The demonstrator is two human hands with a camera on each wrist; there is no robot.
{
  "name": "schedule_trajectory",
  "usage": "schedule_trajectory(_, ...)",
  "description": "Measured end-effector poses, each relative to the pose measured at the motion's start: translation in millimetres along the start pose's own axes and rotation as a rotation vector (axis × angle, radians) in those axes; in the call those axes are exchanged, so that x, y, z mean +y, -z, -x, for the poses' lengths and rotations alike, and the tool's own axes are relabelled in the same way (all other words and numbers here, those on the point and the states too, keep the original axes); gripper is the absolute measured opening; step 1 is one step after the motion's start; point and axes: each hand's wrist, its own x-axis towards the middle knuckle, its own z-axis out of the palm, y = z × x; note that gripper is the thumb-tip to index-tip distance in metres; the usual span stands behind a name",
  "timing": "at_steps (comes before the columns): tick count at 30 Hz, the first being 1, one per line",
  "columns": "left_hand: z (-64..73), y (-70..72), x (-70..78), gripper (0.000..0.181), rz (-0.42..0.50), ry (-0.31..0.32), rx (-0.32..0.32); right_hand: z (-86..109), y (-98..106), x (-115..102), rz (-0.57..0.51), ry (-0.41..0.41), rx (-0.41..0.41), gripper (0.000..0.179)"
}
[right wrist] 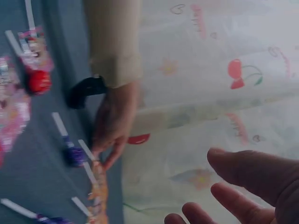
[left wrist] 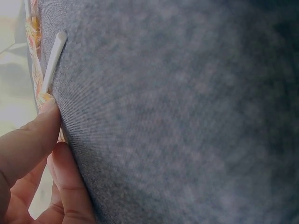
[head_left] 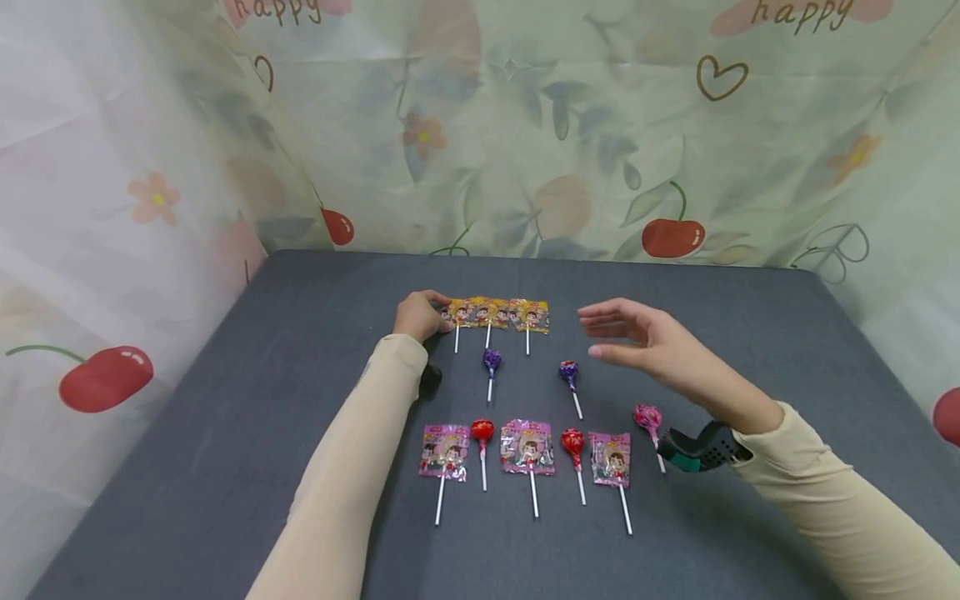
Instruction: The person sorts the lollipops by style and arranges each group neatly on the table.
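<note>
My left hand (head_left: pixel 418 317) pinches the left edge of a flat lollipop in an orange wrapper (head_left: pixel 460 312), the leftmost of three in the far row. In the left wrist view, the thumb (left wrist: pixel 49 112) presses the wrapper close by the white stick (left wrist: pixel 55 60). Overlapping that lollipop is the middle orange one (head_left: pixel 491 313); the third (head_left: pixel 532 316) lies at the right end. My right hand (head_left: pixel 637 337) hovers right of the row, holding nothing, fingers extended and thumb apart. Below the row lie two purple round lollipops (head_left: pixel 491 360) (head_left: pixel 569 372).
Nearer me, three flat pink-wrapped lollipops (head_left: pixel 528 437) alternate with two red round ones (head_left: pixel 482 430). A pink round lollipop (head_left: pixel 648 417) lies beside the right wrist camera (head_left: pixel 697 450). The dark grey table (head_left: pixel 210 467) meets a patterned curtain (head_left: pixel 525 125) behind and at both sides.
</note>
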Motion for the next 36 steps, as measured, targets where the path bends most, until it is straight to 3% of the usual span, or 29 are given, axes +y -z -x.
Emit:
schedule_trajectory(7,0.1,0.7,-1.3,0.045,-0.003,-0.009,-0.003,35.8,-24,43,0.004,-0.028,-0.061,0.054)
schedule_trajectory(11,0.5,1.2,0.0,0.046,-0.006,-0.012,-0.001,49.9,-34,60,0.057,-0.063,-0.11,0.059)
schedule_trajectory(14,1.1,1.6,1.0,0.046,-0.006,-0.011,0.004,57.3,-40,68,0.12,-0.042,-0.123,0.062)
schedule_trajectory(19,2.7,1.6,1.2,0.045,-0.012,-0.011,0.004,63.5,-47,73,0.308,0.066,-0.096,0.065)
schedule_trajectory(22,2.7,1.1,0.3,0.045,-0.004,-0.007,-0.003,64.2,-49,74,0.4,0.078,-0.078,0.067)
schedule_trajectory(36,-1.0,-0.6,-1.8,0.045,0.007,-0.001,0.003,63.8,-56,70,0.503,0.031,-0.085,0.066)
